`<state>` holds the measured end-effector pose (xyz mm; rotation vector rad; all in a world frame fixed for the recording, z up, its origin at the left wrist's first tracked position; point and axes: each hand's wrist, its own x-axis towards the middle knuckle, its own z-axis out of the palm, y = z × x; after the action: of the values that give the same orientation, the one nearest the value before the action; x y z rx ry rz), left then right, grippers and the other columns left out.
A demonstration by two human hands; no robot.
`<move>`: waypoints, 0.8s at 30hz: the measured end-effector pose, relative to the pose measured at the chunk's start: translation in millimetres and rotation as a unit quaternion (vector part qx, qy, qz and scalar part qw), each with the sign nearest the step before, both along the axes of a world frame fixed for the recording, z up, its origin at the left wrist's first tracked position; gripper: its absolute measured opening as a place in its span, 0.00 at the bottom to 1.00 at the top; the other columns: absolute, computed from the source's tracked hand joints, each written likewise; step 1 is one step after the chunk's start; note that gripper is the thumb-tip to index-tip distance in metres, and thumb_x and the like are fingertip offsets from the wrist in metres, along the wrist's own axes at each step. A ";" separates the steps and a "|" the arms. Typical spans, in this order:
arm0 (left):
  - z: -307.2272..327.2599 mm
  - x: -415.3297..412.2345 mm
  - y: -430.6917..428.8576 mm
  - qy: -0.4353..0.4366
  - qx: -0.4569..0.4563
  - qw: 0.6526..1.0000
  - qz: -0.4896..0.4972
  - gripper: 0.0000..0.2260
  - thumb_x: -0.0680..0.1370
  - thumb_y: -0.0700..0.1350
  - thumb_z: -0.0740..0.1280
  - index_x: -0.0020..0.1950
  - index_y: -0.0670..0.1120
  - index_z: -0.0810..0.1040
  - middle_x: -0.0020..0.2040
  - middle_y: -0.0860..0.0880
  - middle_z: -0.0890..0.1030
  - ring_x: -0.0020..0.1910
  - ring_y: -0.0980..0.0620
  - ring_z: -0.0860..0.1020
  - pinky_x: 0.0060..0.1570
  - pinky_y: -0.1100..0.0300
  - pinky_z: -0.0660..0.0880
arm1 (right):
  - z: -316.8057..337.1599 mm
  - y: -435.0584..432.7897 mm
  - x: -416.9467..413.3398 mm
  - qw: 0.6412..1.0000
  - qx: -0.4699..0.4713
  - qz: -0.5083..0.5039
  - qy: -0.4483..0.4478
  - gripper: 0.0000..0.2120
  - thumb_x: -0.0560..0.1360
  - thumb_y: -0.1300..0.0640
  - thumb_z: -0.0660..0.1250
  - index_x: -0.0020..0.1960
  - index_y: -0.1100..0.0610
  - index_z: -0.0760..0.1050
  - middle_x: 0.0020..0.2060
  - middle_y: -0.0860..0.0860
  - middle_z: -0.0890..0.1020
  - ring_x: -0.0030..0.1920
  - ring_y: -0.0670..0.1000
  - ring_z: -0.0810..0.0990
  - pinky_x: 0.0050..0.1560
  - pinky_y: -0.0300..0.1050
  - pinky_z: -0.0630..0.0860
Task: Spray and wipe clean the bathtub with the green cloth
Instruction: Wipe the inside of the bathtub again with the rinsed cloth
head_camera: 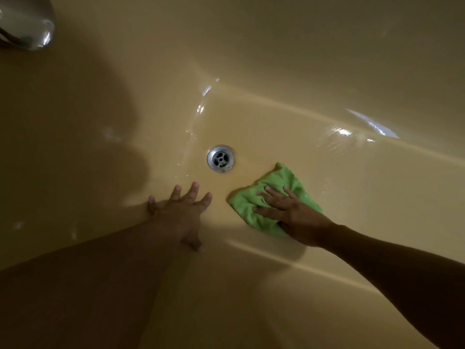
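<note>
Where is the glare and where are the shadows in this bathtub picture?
Head view: white glare streaks on the glossy yellow bathtub above the round metal drain and far right; a dark shadow covers the left, where the chrome spout is blurred; the green cloth under the right hand is well lit.

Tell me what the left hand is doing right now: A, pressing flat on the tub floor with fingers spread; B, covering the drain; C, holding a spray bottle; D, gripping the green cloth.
A: the left hand lies open with fingers spread on the bare tub floor, short of the drain, while the right hand presses the cloth.
</note>
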<state>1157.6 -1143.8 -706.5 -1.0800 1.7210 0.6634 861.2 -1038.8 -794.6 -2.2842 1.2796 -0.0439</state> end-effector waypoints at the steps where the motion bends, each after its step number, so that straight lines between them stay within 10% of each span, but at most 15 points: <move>1: -0.6 0.0 0.2 0.002 -0.002 1.000 0.001 0.61 0.67 0.66 0.79 0.80 0.66 0.32 0.80 0.55 0.25 0.82 0.41 0.34 0.71 0.23 0.50 | 3.2 11.0 -11.9 1.000 0.016 -0.019 0.017 0.33 0.78 0.64 0.61 0.80 0.48 0.62 0.82 0.54 0.57 0.82 0.60 0.49 0.76 0.68 0.48; 4: -2.6 1.2 1.1 0.004 -0.006 1.000 0.005 0.61 0.67 0.66 0.79 0.80 0.66 0.32 0.80 0.56 0.25 0.82 0.41 0.34 0.72 0.22 0.50 | 14.2 24.8 -42.2 0.986 0.079 -0.137 0.049 0.32 0.76 0.55 0.49 0.81 0.43 0.56 0.82 0.51 0.49 0.81 0.58 0.42 0.77 0.69 0.46; 14: -4.0 -4.5 -1.3 0.027 -0.021 0.999 0.012 0.62 0.67 0.63 0.80 0.80 0.66 0.32 0.80 0.54 0.26 0.82 0.39 0.34 0.70 0.20 0.49 | 16.7 -104.0 -42.3 0.907 0.028 -0.414 0.079 0.36 0.80 0.63 0.61 0.82 0.42 0.54 0.82 0.55 0.38 0.81 0.62 0.35 0.76 0.72 0.39; 24: -8.0 -4.0 -4.6 0.044 -0.023 0.999 -0.009 0.61 0.68 0.55 0.82 0.82 0.63 0.35 0.82 0.53 0.28 0.82 0.37 0.35 0.68 0.19 0.49 | 21.1 -246.4 115.3 0.977 0.036 -0.209 0.005 0.40 0.77 0.65 0.61 0.83 0.45 0.52 0.82 0.56 0.37 0.81 0.61 0.33 0.76 0.71 0.36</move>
<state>1153.6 -1148.4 -714.5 -1.0793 1.8284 0.6707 976.4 -1285.2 -773.5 -1.9216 1.7171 -0.1300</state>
